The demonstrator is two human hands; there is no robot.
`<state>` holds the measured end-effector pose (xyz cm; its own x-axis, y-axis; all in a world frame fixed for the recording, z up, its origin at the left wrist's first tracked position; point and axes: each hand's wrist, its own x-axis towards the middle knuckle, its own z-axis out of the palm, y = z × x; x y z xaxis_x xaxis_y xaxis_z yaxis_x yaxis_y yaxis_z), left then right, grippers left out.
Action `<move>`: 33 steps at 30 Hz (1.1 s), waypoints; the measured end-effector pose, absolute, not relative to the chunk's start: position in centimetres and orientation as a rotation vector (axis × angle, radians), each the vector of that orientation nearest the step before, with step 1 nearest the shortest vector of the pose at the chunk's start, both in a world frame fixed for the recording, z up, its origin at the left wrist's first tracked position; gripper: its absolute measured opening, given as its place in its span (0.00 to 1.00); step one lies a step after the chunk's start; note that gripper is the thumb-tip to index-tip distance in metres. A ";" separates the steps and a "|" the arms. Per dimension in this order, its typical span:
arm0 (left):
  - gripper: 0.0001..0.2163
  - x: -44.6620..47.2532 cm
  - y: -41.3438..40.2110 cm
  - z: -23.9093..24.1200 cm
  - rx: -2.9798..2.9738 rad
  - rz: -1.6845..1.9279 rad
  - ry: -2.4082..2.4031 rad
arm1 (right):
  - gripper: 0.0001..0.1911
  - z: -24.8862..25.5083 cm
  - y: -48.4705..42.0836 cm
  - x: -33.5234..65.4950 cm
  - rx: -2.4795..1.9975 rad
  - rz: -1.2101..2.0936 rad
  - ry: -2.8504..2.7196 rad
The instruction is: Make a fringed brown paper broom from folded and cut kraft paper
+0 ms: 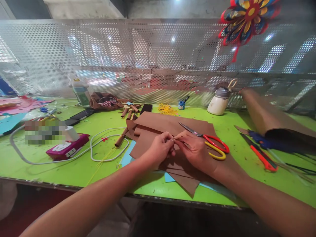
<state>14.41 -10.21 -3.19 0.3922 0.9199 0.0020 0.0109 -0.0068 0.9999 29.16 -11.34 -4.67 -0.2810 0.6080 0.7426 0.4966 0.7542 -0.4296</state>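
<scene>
My left hand (163, 147) and my right hand (192, 148) meet over brown paper sheets (172, 120), fingertips pinched together. Between them is a small brown piece (175, 138), mostly hidden by the fingers; its kind is unclear. Just beyond my right hand lie scissors (214, 140) with one red and one yellow handle, blades resting on the paper. Light blue paper (170, 177) pokes out from under the brown sheets. To the left of my left hand is a rolled brown paper tube (120, 138), and more small tubes (128, 113) lie farther back.
At left, a white cable (66, 163) loops from a purple power strip (67, 146). Yellow string (166, 109), a blue jar (181, 105) and a white bottle (218, 102) stand or lie at the back. A red utility knife (263, 158) and curled brown paper (276, 115) lie right.
</scene>
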 end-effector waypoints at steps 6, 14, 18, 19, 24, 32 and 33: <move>0.05 13.8 -9.8 -2.7 1.351 0.849 0.746 | 0.06 -3.6 -11.7 29.4 -0.822 0.069 -1.973; 0.04 13.6 -9.8 -2.4 1.366 0.832 0.720 | 0.05 -3.2 -12.2 29.2 -0.820 0.139 -1.905; 0.04 13.7 -9.5 -3.0 1.263 0.840 0.718 | 0.06 -3.8 -12.0 29.1 -0.768 0.160 -1.915; 0.05 13.7 -9.4 -3.1 1.244 0.839 0.714 | 0.06 -3.9 -12.0 29.0 -0.764 0.165 -1.917; 0.05 14.0 -9.4 -2.9 1.233 0.852 0.729 | 0.06 -3.3 -12.5 28.8 -0.861 0.288 -1.850; 0.01 13.1 -9.7 -2.3 1.183 0.734 0.520 | 0.15 -1.5 -11.9 30.1 -0.779 1.075 -1.523; 0.02 13.0 -9.6 -2.3 1.159 0.683 0.466 | 0.15 -1.3 -11.8 30.3 -0.749 1.130 -1.537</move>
<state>12.98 -9.65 -2.29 0.7119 0.7022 0.0092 -0.2471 0.2383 0.9392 30.31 -11.83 -1.30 -0.2659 0.8898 0.3709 -0.0887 0.3606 -0.9285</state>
